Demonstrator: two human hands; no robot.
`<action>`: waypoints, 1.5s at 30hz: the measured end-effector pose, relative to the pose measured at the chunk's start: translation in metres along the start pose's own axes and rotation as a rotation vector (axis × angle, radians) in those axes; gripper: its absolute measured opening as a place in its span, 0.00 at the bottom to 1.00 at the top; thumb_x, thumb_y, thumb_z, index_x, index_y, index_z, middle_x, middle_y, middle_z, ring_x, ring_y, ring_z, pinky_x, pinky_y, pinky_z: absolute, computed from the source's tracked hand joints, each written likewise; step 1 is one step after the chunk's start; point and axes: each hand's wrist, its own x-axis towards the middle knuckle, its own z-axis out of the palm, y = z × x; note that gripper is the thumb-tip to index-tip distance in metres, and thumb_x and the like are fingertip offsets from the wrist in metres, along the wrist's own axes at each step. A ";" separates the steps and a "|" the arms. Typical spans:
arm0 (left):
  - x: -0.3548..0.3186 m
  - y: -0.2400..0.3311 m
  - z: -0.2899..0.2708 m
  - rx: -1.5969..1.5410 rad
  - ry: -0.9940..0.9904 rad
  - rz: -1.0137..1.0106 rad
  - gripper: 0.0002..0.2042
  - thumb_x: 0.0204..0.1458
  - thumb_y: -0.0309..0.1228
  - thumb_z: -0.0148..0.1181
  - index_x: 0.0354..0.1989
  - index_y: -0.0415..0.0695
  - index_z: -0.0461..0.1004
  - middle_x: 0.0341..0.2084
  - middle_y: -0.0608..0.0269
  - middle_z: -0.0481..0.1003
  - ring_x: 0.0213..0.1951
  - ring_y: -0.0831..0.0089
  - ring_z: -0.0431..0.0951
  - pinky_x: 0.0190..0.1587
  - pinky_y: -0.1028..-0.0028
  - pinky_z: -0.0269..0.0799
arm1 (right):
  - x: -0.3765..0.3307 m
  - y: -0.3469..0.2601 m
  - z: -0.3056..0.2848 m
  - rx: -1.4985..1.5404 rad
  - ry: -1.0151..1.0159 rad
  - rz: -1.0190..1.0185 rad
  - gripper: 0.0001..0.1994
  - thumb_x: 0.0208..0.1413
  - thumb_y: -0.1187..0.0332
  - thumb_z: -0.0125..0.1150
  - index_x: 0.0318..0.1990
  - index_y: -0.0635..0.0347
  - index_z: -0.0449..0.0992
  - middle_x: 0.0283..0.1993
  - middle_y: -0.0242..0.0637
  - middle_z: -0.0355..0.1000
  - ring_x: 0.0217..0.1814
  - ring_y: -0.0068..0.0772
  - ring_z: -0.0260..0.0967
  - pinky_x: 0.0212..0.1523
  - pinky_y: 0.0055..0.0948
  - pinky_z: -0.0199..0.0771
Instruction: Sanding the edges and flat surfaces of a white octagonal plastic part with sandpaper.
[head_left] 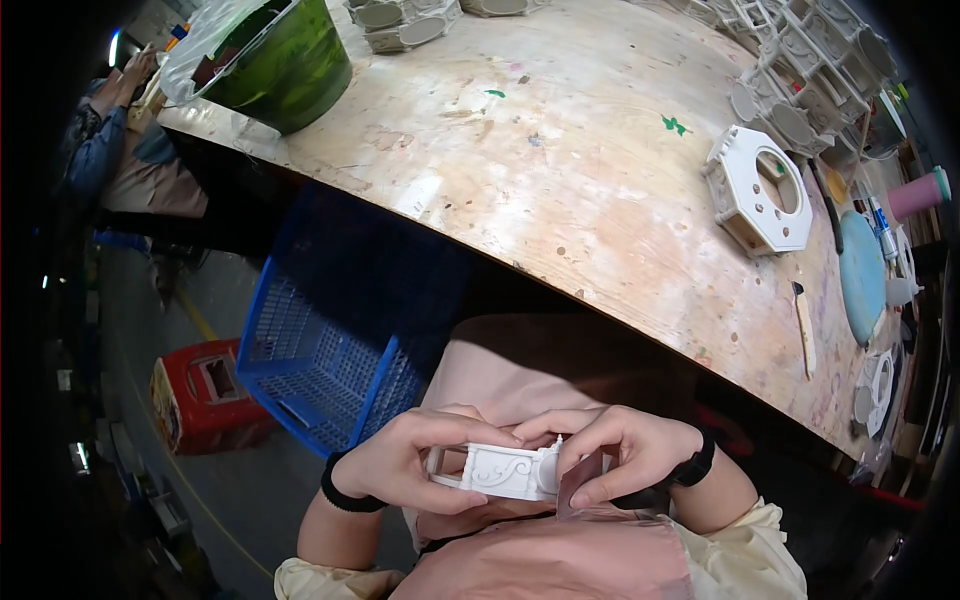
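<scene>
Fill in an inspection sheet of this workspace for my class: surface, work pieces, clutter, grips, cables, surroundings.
Surface: pale tabletop, stained, with green flecks.
Work pieces: white scrollwork piece, held off the table above the lap; thin brownish sheet at its right end.
Clutter: green bucket at the far left; stacked grey pieces at the far right; white octagonal frame, slim tool and blue disc on the right.
Grips: left grip closed on the white piece's left part; right grip pinching the sheet.
Cables: nothing seen.
Surroundings: blue basket and red box below table level; another person's sleeve at upper left.
</scene>
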 end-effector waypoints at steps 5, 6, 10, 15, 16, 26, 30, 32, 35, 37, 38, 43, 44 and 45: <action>-0.002 0.002 -0.006 0.040 0.047 -0.041 0.23 0.35 0.26 0.68 0.44 0.32 0.73 0.37 0.52 0.75 0.40 0.66 0.73 0.44 0.73 0.66 | 0.003 -0.002 0.006 0.119 0.020 0.113 0.04 0.45 0.77 0.66 0.30 0.66 0.77 0.57 0.49 0.62 0.53 0.35 0.64 0.51 0.27 0.64; -0.002 0.002 -0.007 0.111 0.071 -0.013 0.25 0.35 0.27 0.68 0.45 0.32 0.72 0.39 0.52 0.73 0.42 0.66 0.72 0.45 0.73 0.65 | 0.003 0.000 0.007 0.118 0.018 0.112 0.04 0.45 0.77 0.66 0.30 0.66 0.77 0.57 0.49 0.62 0.53 0.35 0.64 0.51 0.27 0.64; 0.000 0.005 0.006 0.399 0.629 0.267 0.20 0.38 0.21 0.61 0.44 0.34 0.68 0.40 0.52 0.68 0.43 0.67 0.68 0.48 0.74 0.62 | 0.003 0.004 0.008 0.015 0.162 0.002 0.07 0.47 0.76 0.64 0.35 0.66 0.77 0.57 0.44 0.63 0.55 0.33 0.61 0.53 0.27 0.61; -0.026 -0.006 0.038 0.277 0.661 0.142 0.09 0.49 0.29 0.54 0.34 0.35 0.69 0.33 0.55 0.68 0.37 0.71 0.69 0.42 0.73 0.65 | 0.007 0.003 0.017 -0.129 0.347 -0.070 0.07 0.46 0.75 0.65 0.33 0.65 0.77 0.56 0.44 0.62 0.56 0.35 0.61 0.53 0.28 0.62; -0.023 -0.007 0.041 0.288 0.603 0.117 0.11 0.50 0.31 0.54 0.36 0.34 0.70 0.36 0.55 0.68 0.38 0.70 0.70 0.45 0.72 0.65 | 0.008 0.004 0.019 -0.132 0.349 -0.070 0.07 0.46 0.75 0.65 0.33 0.65 0.77 0.56 0.44 0.62 0.56 0.35 0.61 0.53 0.28 0.62; -0.006 -0.016 0.059 -0.194 0.411 0.043 0.33 0.59 0.47 0.40 0.62 0.30 0.44 0.59 0.44 0.57 0.57 0.59 0.64 0.59 0.64 0.57 | 0.011 0.007 0.035 -0.190 0.289 -0.143 0.09 0.47 0.76 0.64 0.38 0.63 0.75 0.62 0.48 0.54 0.60 0.42 0.59 0.57 0.34 0.61; -0.011 -0.022 0.050 -0.571 0.401 -0.008 0.33 0.59 0.49 0.36 0.63 0.32 0.47 0.59 0.46 0.57 0.57 0.60 0.64 0.59 0.64 0.58 | 0.008 0.000 0.032 -0.144 0.165 -0.098 0.08 0.48 0.75 0.63 0.37 0.62 0.75 0.66 0.51 0.49 0.63 0.44 0.58 0.62 0.37 0.59; -0.013 -0.024 0.050 -0.674 0.405 -0.008 0.31 0.59 0.45 0.42 0.62 0.33 0.50 0.59 0.48 0.58 0.58 0.62 0.63 0.60 0.63 0.57 | 0.005 -0.002 0.030 -0.117 0.151 -0.036 0.08 0.48 0.76 0.63 0.37 0.62 0.76 0.66 0.51 0.49 0.62 0.44 0.59 0.61 0.35 0.61; -0.014 -0.022 0.050 -0.353 0.338 -0.067 0.29 0.57 0.38 0.48 0.62 0.33 0.50 0.60 0.49 0.58 0.58 0.63 0.63 0.60 0.64 0.58 | 0.002 -0.004 0.028 -0.099 0.159 -0.026 0.07 0.48 0.75 0.63 0.36 0.63 0.76 0.65 0.50 0.52 0.61 0.45 0.61 0.58 0.34 0.64; -0.011 -0.017 0.051 -0.334 0.318 -0.107 0.29 0.54 0.30 0.51 0.62 0.33 0.50 0.60 0.49 0.57 0.57 0.64 0.64 0.59 0.65 0.59 | -0.001 -0.009 0.022 -0.152 0.158 -0.016 0.07 0.48 0.75 0.63 0.36 0.64 0.76 0.64 0.50 0.53 0.61 0.44 0.62 0.57 0.33 0.65; -0.010 -0.017 0.052 -0.336 0.320 -0.109 0.29 0.54 0.30 0.51 0.62 0.33 0.50 0.60 0.49 0.57 0.57 0.64 0.64 0.59 0.65 0.59 | -0.001 -0.013 0.019 -0.207 0.154 -0.009 0.07 0.48 0.75 0.63 0.35 0.64 0.76 0.63 0.49 0.54 0.60 0.43 0.62 0.56 0.33 0.66; -0.014 -0.026 0.056 0.136 0.360 -0.036 0.22 0.51 0.28 0.58 0.52 0.32 0.61 0.48 0.47 0.69 0.45 0.63 0.73 0.46 0.70 0.67 | 0.000 -0.030 0.027 -0.505 0.492 0.046 0.08 0.48 0.74 0.63 0.36 0.67 0.73 0.27 0.41 0.74 0.27 0.33 0.74 0.26 0.25 0.71; -0.015 -0.025 0.058 0.130 0.350 -0.037 0.22 0.51 0.28 0.58 0.52 0.32 0.61 0.48 0.47 0.69 0.45 0.63 0.73 0.46 0.70 0.67 | 0.002 -0.028 0.029 -0.505 0.502 0.052 0.08 0.48 0.74 0.63 0.36 0.67 0.73 0.27 0.41 0.74 0.27 0.33 0.74 0.26 0.25 0.71; -0.016 -0.024 0.059 0.238 0.383 -0.048 0.21 0.50 0.28 0.59 0.50 0.32 0.62 0.46 0.47 0.70 0.43 0.60 0.72 0.45 0.69 0.66 | 0.003 -0.023 0.029 -0.580 0.503 -0.052 0.09 0.48 0.74 0.63 0.36 0.67 0.73 0.27 0.42 0.73 0.25 0.35 0.73 0.25 0.26 0.71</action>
